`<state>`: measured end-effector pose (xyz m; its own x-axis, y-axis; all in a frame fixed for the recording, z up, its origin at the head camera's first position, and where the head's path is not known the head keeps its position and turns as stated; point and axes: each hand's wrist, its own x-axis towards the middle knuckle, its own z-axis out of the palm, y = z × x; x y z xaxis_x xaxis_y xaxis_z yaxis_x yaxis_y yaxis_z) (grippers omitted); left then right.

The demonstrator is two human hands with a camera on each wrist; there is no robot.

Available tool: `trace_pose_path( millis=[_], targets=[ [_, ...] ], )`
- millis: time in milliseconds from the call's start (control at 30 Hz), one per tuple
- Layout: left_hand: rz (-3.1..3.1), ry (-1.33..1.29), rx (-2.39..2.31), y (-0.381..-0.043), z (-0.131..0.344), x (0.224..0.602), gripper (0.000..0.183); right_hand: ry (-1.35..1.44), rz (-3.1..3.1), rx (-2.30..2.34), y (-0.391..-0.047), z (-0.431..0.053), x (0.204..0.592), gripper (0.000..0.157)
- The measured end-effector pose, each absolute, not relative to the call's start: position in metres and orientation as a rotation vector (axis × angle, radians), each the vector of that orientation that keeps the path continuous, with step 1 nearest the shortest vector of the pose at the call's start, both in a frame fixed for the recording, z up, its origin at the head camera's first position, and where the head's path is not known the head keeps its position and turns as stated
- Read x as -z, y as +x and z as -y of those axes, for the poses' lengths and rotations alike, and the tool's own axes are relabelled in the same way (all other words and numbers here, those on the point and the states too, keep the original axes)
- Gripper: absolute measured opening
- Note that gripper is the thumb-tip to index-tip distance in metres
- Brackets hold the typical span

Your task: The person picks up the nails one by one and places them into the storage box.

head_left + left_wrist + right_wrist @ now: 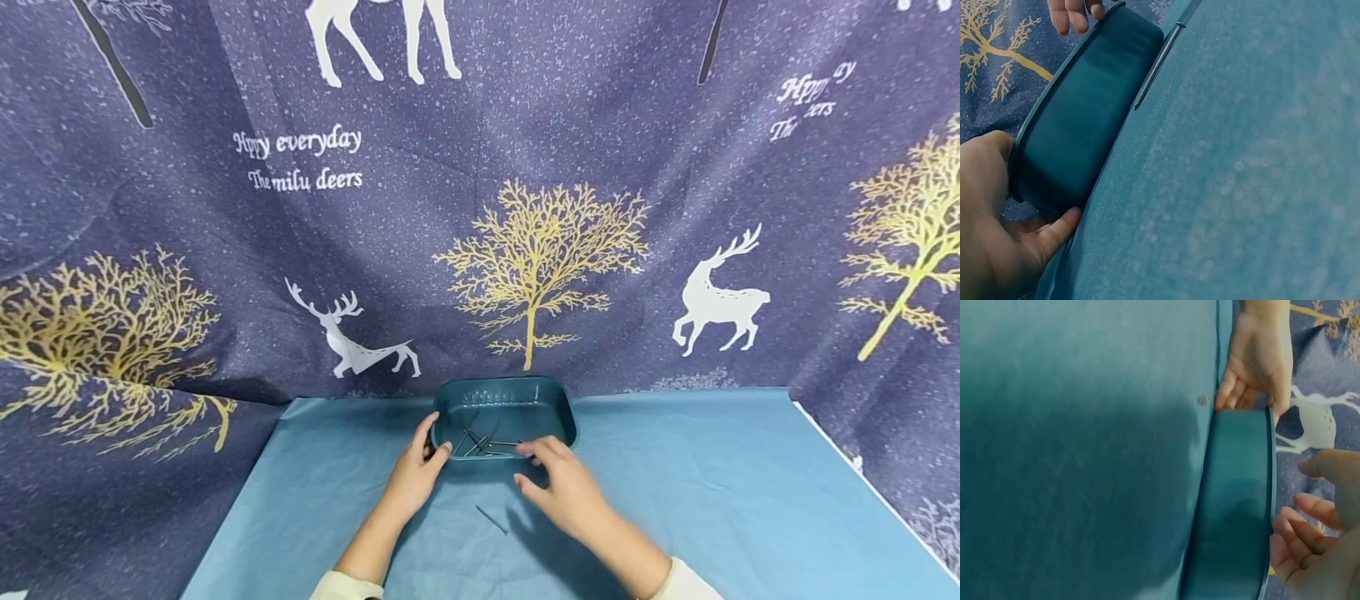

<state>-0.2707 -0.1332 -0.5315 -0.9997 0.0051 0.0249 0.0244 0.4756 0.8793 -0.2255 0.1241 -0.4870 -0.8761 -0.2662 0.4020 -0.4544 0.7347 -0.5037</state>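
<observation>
A dark teal plastic tray stands at the back of the cloth, with several nails lying crossed inside toward its near side. My left hand holds the tray's left end between thumb and fingers, and in the left wrist view the hand wraps that end. Over the near right rim, my right hand reaches with loosely bent fingers, fingertips close to a nail's head. The right wrist view shows that hand with thumb and fingers apart and nothing between them. One loose nail lies on the cloth before the tray.
A light blue cloth covers the table. Right behind the tray hangs a dark blue fabric backdrop printed with deer and yellow trees. The table's right edge slants away beside the backdrop.
</observation>
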Motion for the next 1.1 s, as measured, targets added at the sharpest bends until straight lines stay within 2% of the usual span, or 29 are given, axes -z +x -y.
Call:
trace_pose_path(
  millis=[533, 700, 1100],
  targets=[
    [2.694, -0.016, 1.579, -0.271, 0.133, 0.532, 0.062, 0.998, 2.749, -0.818, -0.208, -0.114, 0.496, 0.017],
    [2.706, -0.013, 1.576, -0.271, 0.133, 0.533, 0.063, 1.048, 2.774, -0.778, -0.207, -0.112, 0.498, 0.014],
    [2.691, -0.026, 1.578, -0.271, 0.134, 0.532, 0.064, 1.063, 2.912, -0.649, -0.206, -0.109, 0.502, 0.017]
  ],
)
